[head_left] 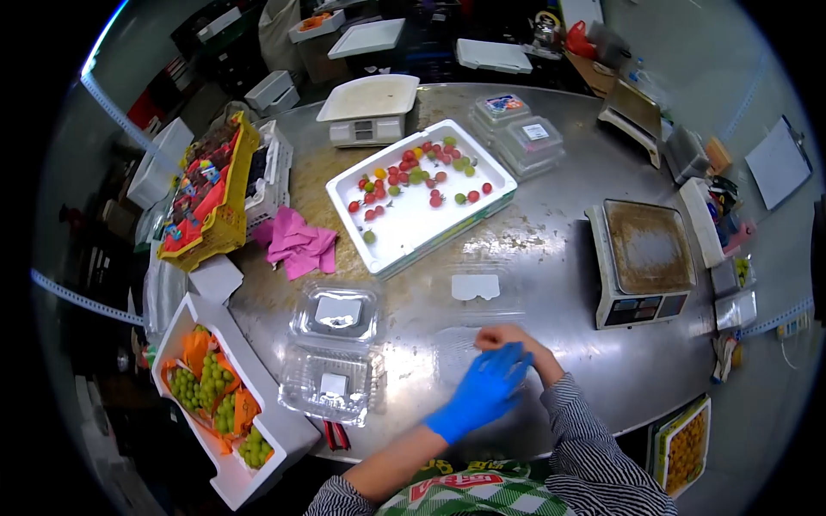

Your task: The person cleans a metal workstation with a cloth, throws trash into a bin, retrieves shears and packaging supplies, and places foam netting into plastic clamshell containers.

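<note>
My left hand (489, 389), in a blue glove, reaches up across the front of my bare right hand (508, 337). Its fingers look stretched out and somewhat apart, and they overlap the right hand in this view. The right hand points left with its fingers curled in; whatever they may hold is hidden. Just beyond both hands lies an opened clear plastic clamshell box (508, 303), with a white pad (476, 286) in its far half. To the left, another opened clear clamshell box (297, 389) lies flat, with a white pad in each half.
A white foam tray (379, 249) of loose tomatoes and small green fruit stands ahead. Scales (647, 258) stand right. Red-handled snips (337, 436) lie near the front edge, beside a foam box (297, 430) of green grapes. A pink cloth (299, 243) lies left; closed clamshells (527, 142) sit behind.
</note>
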`<state>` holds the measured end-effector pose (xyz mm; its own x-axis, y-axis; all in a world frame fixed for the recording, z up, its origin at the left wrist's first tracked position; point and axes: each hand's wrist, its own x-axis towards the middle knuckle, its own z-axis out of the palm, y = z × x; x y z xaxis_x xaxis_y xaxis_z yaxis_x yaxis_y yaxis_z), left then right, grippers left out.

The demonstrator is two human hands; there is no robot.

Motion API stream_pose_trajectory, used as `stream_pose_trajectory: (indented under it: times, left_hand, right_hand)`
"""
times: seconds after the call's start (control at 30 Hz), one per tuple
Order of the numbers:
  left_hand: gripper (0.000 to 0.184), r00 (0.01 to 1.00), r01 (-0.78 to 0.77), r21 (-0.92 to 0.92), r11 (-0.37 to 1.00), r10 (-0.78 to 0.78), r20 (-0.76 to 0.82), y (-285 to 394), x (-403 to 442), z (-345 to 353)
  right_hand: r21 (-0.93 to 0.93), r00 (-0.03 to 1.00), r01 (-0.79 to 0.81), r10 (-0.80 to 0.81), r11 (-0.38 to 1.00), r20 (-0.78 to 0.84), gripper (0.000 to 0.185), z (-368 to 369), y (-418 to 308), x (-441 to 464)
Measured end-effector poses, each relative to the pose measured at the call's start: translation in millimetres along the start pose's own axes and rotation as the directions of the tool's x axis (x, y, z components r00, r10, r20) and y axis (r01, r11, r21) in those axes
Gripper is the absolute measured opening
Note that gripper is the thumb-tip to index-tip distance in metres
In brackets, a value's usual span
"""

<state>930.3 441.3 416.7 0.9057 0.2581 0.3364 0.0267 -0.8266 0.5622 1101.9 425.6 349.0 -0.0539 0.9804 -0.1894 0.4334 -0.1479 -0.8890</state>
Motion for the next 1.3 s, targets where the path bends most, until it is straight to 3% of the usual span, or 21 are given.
stream_pose_trajectory:
  times: [0.07, 0.17, 0.2, 0.37, 0.5, 0.67, 0.77, 0.93, 1.03, 1.07, 1.13, 1.23, 1.3]
  left_hand:
    - [0.066, 0.998, -0.067, 0.147, 0.987, 0.063, 0.027, 10.0, 4.3, 13.4]
    - [0.063, 0.999, -0.049, 0.406, 0.912, 0.046, 0.018, 14.2, 12.7, 23.3]
    - [0.061, 1.000, -0.024, 0.492, 0.870, 0.027, 0.001, 14.6, 16.5, 24.2]
    - [0.052, 0.979, -0.203, 0.395, 0.896, 0.195, 0.061, 9.6, 15.0, 9.2]
    - [0.049, 0.949, -0.317, 0.240, 0.918, 0.306, 0.079, 14.0, 10.0, 2.3]
    - [0.052, 0.870, -0.489, 0.125, 0.863, 0.493, -0.001, 66.4, 5.8, 1.2]
    - [0.053, 0.854, -0.518, 0.049, 0.854, 0.519, -0.020, 77.3, -1.2, -2.7]
    - [0.060, 0.758, -0.651, 0.035, 0.758, 0.652, -0.013, 94.6, -27.6, -32.0]
    - [0.069, 0.900, -0.425, -0.100, 0.900, 0.432, 0.060, 64.5, -57.9, -49.5]
    - [0.075, 0.920, -0.390, 0.144, 0.910, 0.379, 0.098, 47.4, -63.7, -49.8]
    - [0.071, 0.950, -0.304, 0.429, 0.851, 0.303, 0.073, 29.9, -62.5, -42.2]
    - [0.069, 0.899, -0.413, 0.453, 0.790, 0.432, 0.065, 43.4, -47.5, -32.0]
    - [0.065, 0.908, -0.417, 0.155, 0.896, 0.417, 0.035, 65.2, -49.9, -39.6]
  right_hand:
    - [0.212, 0.967, -0.216, 0.238, 0.953, -0.085, 0.020, -5.5, -28.4, 17.6]
    - [0.204, 0.936, -0.090, 0.153, 0.975, -0.317, 0.017, 3.1, -41.5, 50.0]
    - [0.111, 0.933, -0.037, 0.074, 0.993, -0.353, 0.017, 8.3, -47.8, 57.3]
    - [-0.246, 0.884, 0.141, -0.233, 0.959, -0.405, 0.016, 36.4, -84.0, 86.4]
    - [-0.404, 0.877, 0.215, -0.358, 0.889, -0.320, 0.016, 62.0, -93.0, 101.1]
    - [-0.545, 0.856, 0.335, -0.489, 0.769, -0.164, 0.013, 96.6, -89.3, 111.9]
    - [-0.612, 0.891, 0.332, -0.451, 0.718, -0.045, 0.014, 111.2, -88.9, 103.2]
    - [-0.629, 0.917, 0.274, -0.394, 0.728, -0.056, 0.014, 117.4, -87.4, 94.7]
    - [-0.589, 0.869, 0.342, -0.485, 0.732, -0.098, 0.014, 111.4, -81.5, 93.2]
    - [-0.586, 0.881, 0.314, -0.459, 0.747, -0.114, 0.014, 110.1, -85.4, 92.0]
    - [-0.587, 0.897, 0.272, -0.422, 0.762, -0.132, 0.015, 115.9, -101.7, 88.4]
    - [-0.625, 0.889, 0.281, -0.443, 0.729, -0.117, 0.015, 130.8, -118.2, 88.8]
    - [-0.704, 0.887, 0.291, -0.459, 0.648, -0.056, 0.013, 137.0, -121.7, 87.7]
